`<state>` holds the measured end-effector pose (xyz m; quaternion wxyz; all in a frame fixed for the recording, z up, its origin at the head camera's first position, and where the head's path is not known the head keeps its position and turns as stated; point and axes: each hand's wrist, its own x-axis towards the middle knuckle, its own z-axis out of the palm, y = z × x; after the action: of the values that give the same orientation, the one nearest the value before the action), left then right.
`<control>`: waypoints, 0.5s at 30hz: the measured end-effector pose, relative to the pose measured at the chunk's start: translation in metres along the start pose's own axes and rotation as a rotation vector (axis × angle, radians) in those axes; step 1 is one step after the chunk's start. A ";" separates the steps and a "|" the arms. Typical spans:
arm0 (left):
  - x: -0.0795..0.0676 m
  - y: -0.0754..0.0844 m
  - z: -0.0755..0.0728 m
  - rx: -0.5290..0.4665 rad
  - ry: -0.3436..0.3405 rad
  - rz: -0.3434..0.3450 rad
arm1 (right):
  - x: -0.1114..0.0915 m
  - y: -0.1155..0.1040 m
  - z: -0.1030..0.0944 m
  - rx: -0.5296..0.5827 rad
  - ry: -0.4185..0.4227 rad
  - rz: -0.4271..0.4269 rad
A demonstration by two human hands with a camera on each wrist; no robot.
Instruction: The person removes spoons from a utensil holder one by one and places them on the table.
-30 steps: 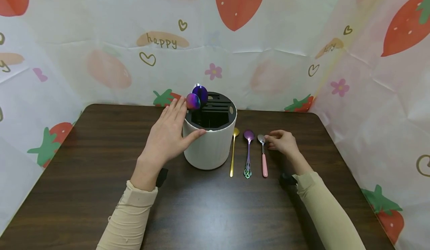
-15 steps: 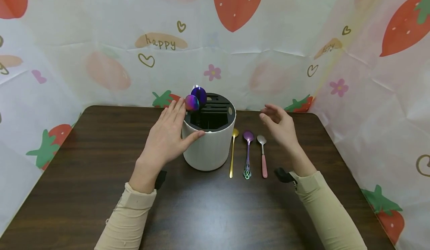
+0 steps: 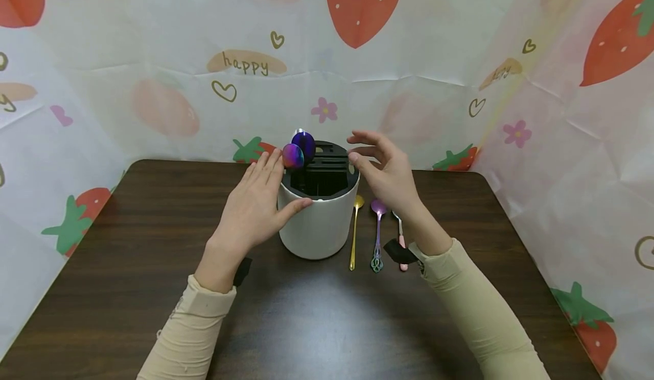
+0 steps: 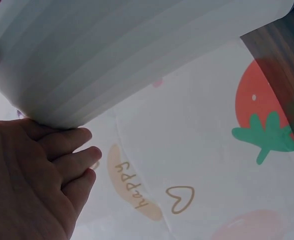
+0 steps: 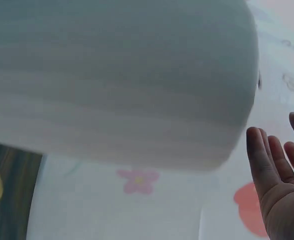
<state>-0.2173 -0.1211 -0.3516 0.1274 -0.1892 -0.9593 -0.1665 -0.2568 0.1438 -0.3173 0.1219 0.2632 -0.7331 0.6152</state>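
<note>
A white ribbed utensil holder [image 3: 314,229] with a black slotted top stands upright on the table. My left hand [image 3: 252,204] rests along its left side, fingers straight, thumb across the front near the rim. By the right rim, my right hand [image 3: 388,172] has loosely bent fingers with nothing between them; in the right wrist view those fingers [image 5: 259,155] show a gap from the white wall. Out of the holder's left part rise a rainbow-coloured spoon [image 3: 293,156] and a blue-violet spoon [image 3: 305,146], bowls up, beside the left fingertips.
Right of the holder lie a gold spoon [image 3: 353,235], a purple spoon [image 3: 378,232] with an ornate handle, and a pink-handled spoon [image 3: 402,238], partly hidden under the right wrist. A strawberry-print cloth [image 3: 434,39] hangs behind the dark wooden table [image 3: 128,255].
My right hand has left the pink-handled spoon, risen, and come leftward to the holder's right rim. The left hand and the spoons have stayed in place.
</note>
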 end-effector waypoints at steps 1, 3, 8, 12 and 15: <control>0.000 0.000 0.000 0.000 -0.001 -0.002 | 0.002 -0.001 0.004 -0.004 -0.016 -0.006; 0.000 0.000 -0.001 0.001 -0.001 -0.003 | 0.007 -0.004 0.011 -0.019 -0.041 -0.013; 0.000 0.000 0.000 0.005 0.008 0.001 | 0.017 -0.005 0.027 -0.040 -0.077 -0.014; 0.000 -0.001 0.001 0.003 0.014 0.007 | 0.024 -0.003 0.036 -0.045 -0.088 -0.020; 0.000 -0.001 0.001 0.000 0.015 0.008 | 0.027 0.000 0.041 -0.050 -0.089 -0.025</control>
<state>-0.2179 -0.1217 -0.3525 0.1353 -0.1920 -0.9575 -0.1673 -0.2731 0.0978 -0.3132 0.1034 0.2964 -0.7495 0.5828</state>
